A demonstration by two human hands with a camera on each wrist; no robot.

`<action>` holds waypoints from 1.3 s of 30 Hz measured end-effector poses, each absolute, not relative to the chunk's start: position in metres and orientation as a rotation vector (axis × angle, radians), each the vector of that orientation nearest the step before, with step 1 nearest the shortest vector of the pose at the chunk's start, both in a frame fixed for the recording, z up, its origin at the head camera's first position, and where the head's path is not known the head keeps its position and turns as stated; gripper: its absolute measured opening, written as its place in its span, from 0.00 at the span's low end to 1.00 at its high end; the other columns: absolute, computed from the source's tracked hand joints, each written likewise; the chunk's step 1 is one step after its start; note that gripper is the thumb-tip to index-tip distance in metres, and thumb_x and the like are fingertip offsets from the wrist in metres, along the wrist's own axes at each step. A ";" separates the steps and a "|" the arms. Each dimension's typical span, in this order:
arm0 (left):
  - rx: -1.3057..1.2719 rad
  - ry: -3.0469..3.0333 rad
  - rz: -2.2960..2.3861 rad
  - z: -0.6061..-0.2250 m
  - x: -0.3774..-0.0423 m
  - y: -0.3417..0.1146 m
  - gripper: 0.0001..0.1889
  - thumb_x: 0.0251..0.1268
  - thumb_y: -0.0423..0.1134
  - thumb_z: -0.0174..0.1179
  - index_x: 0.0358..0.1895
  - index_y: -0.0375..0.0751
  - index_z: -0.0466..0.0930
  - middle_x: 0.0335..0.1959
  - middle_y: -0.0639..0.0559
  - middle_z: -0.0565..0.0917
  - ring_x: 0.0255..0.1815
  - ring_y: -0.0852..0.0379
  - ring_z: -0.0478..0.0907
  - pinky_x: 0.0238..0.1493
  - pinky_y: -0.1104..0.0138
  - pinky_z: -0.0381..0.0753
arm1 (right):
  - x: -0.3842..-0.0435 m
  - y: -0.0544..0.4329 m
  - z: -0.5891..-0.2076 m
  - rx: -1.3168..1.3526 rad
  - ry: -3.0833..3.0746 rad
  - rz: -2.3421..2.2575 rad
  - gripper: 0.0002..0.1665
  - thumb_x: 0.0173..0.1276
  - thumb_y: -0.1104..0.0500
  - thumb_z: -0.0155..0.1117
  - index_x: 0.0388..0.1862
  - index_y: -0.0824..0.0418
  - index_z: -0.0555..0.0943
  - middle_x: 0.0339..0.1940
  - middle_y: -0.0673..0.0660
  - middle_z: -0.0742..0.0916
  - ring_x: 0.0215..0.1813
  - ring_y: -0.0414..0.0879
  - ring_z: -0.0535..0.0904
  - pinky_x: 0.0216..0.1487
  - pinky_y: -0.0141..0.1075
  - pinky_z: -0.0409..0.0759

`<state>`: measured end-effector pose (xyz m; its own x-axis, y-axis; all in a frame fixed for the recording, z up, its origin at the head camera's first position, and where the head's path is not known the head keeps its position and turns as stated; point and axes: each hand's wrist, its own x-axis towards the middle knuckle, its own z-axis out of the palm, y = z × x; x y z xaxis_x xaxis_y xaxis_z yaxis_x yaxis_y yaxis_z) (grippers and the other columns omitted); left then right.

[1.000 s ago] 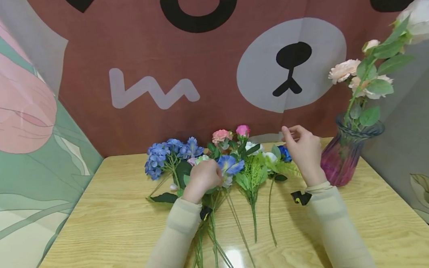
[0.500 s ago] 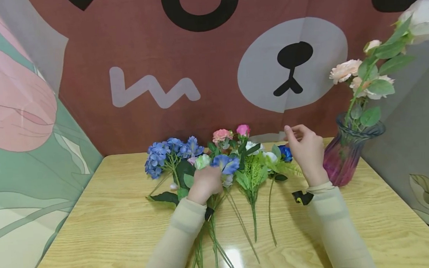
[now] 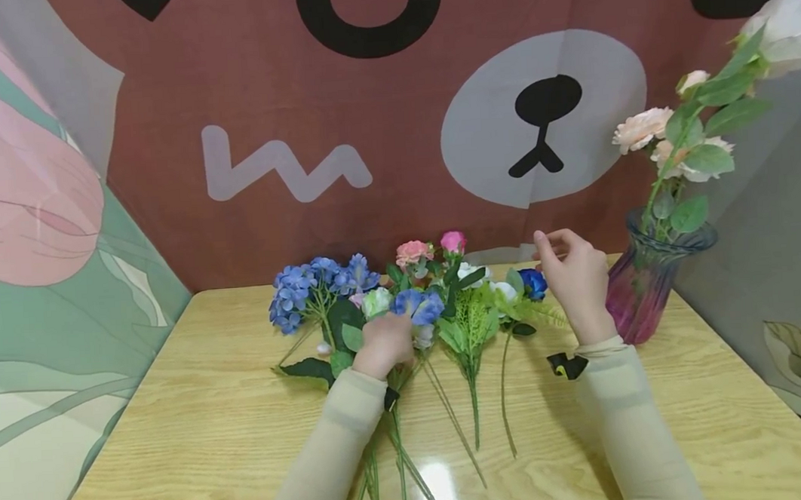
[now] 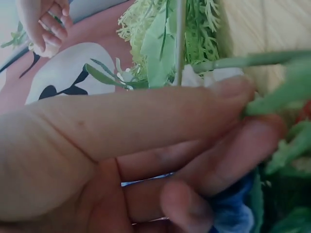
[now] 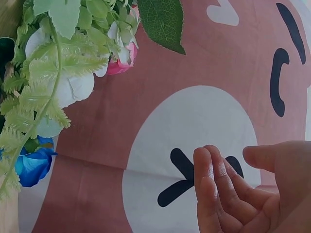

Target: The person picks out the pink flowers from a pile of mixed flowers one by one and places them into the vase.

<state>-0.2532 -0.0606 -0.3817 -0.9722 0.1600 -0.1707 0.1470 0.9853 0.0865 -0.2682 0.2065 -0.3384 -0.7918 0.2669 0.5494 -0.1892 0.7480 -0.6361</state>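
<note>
My left hand is among the artificial flowers lying on the table. In the left wrist view its thumb and forefinger pinch a green flower stem; which bloom it bears is hidden. Just beyond the hand are a blue-violet flower and a pale green-white bloom. My right hand is raised between the flowers and the vase, holding nothing, fingers loosely bent. Nearest to it lies a blue rose, also seen as a blue bloom in the right wrist view.
A blue-and-pink glass vase with white and peach flowers stands at the right. Blue hydrangeas lie to the left, pink blooms at the back. Long stems reach toward the front of the wooden table. A printed cloth hangs behind.
My left hand has shifted slightly right and forward-down over the stems. The blue-violet flower has moved a little left, and a thin stem's end has swung right. My right hand has barely moved.
</note>
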 end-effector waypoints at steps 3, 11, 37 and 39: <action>0.181 2.919 0.173 -0.382 -0.258 -0.064 0.10 0.43 0.40 0.74 0.26 0.47 0.80 0.28 0.48 0.82 0.23 0.52 0.76 0.26 0.56 0.77 | -0.269 0.207 -0.338 -0.056 -2.306 0.933 0.33 0.68 0.32 0.46 0.41 0.59 0.82 0.30 0.58 0.89 0.25 0.47 0.83 0.14 0.35 0.68; 0.077 2.948 0.304 -0.381 -0.266 -0.075 0.05 0.47 0.34 0.67 0.26 0.44 0.80 0.25 0.48 0.80 0.21 0.51 0.75 0.21 0.59 0.74 | -0.269 0.208 -0.338 -0.067 -2.317 0.935 0.34 0.68 0.32 0.45 0.41 0.59 0.82 0.31 0.58 0.89 0.24 0.42 0.83 0.13 0.36 0.67; 0.166 3.025 0.738 -0.361 -0.266 -0.092 0.08 0.54 0.40 0.64 0.18 0.50 0.82 0.12 0.58 0.80 0.17 0.60 0.78 0.28 0.62 0.76 | -0.269 0.209 -0.338 -0.067 -2.319 0.929 0.33 0.69 0.33 0.45 0.42 0.59 0.82 0.31 0.59 0.89 0.28 0.50 0.85 0.13 0.36 0.67; 0.179 3.010 0.784 -0.360 -0.266 -0.092 0.08 0.55 0.40 0.64 0.20 0.49 0.83 0.13 0.57 0.81 0.16 0.62 0.78 0.30 0.61 0.78 | -0.269 0.210 -0.339 -0.067 -2.317 0.928 0.33 0.69 0.33 0.46 0.42 0.59 0.82 0.31 0.59 0.89 0.29 0.52 0.85 0.13 0.36 0.67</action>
<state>-0.2657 -0.0923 -0.3604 -0.9931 0.1174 0.0041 0.1045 0.8669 0.4873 -0.2690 0.2098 -0.3386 -0.7983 0.2681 0.5394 -0.1784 0.7501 -0.6369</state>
